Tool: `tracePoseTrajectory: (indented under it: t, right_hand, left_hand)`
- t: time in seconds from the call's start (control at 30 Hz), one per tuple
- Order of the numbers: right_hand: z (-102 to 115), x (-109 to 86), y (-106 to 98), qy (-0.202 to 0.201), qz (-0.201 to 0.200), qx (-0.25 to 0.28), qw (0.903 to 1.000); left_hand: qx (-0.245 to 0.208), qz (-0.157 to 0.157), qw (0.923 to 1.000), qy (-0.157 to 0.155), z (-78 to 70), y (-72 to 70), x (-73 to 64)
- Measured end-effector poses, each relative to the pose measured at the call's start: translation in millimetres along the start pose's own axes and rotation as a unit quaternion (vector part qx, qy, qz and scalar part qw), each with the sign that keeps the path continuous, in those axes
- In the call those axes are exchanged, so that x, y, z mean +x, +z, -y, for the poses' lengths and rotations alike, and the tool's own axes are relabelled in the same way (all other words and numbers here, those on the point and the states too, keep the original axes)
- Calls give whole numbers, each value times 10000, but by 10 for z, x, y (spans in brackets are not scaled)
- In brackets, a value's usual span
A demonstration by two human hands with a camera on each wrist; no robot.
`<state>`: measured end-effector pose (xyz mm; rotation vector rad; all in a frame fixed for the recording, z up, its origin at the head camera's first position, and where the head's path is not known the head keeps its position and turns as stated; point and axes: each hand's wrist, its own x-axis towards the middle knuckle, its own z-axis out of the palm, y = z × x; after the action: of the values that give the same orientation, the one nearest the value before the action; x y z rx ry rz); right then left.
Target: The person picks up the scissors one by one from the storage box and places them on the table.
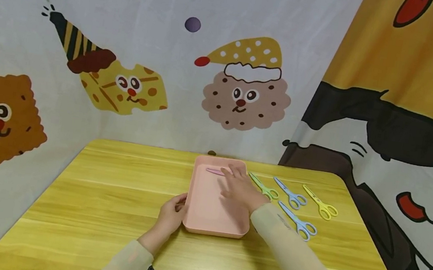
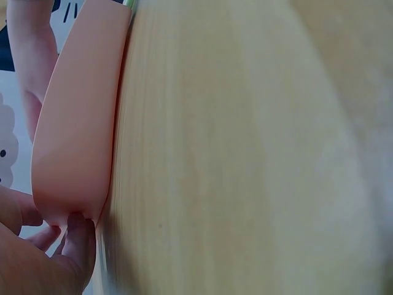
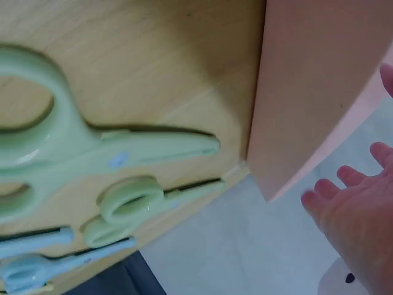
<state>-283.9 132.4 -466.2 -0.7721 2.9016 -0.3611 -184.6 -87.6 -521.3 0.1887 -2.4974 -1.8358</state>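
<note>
A pink rectangular tray (image 1: 213, 232) stands in the middle of the table. My left hand (image 1: 170, 214) grips its left side; in the left wrist view the thumb and fingers curl about the tray's edge. Over the far right part of the tray is my right hand (image 1: 240, 188), fingers extended and apart. Beneath it lies a pair of pink-purple scissors (image 1: 214, 171) in the tray, its handles hidden by that hand. In the right wrist view, the right hand (image 3: 359, 212) appears beside the tray wall (image 3: 313, 92) with nothing visible in its fingers.
Right of the tray lie green scissors (image 1: 264, 187), two blue scissors (image 1: 290, 193) and yellow scissors (image 1: 320, 203). Another green pair (image 3: 92, 147) shows close by in the right wrist view. A patterned cloth (image 1: 154, 15) hangs behind the wooden table (image 1: 109, 184).
</note>
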Motion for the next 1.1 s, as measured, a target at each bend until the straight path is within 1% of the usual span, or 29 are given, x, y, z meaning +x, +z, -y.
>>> tracePoseTrajectory:
  t: [0.13, 0.2, 0.43, 0.53, 0.73, 0.83, 1.0, 1.1]
  right_hand:
    - [27, 73, 24, 63, 77, 207, 9997]
    - [37, 103, 37, 114, 113, 174, 9997]
    - [41, 144, 80, 560, 320, 48, 9979]
    - [21, 160, 98, 617, 323, -28, 9976]
    - [-1, 207, 130, 819, 522, -172, 9951]
    - [2, 229, 140, 833, 536, -192, 9949]
    - [-6, 251, 161, 761, 496, -321, 9953]
    - [-13, 255, 172, 699, 465, -352, 9958]
  left_hand:
    - [27, -20, 10000, 30, 1, -4, 0]
    - [3, -23, 10000, -10, -3, -4, -2]
    - [-90, 43, 9999, 27, -17, -6, -7]
    - [-111, 64, 9999, 7, -20, -5, -7]
    - [-75, 53, 9999, 65, -27, -11, -7]
    - [-95, 42, 9999, 62, -32, -14, -5]
    - [-41, 38, 9999, 103, -25, -13, -2]
    - [-40, 32, 10000, 72, -13, -12, 1]
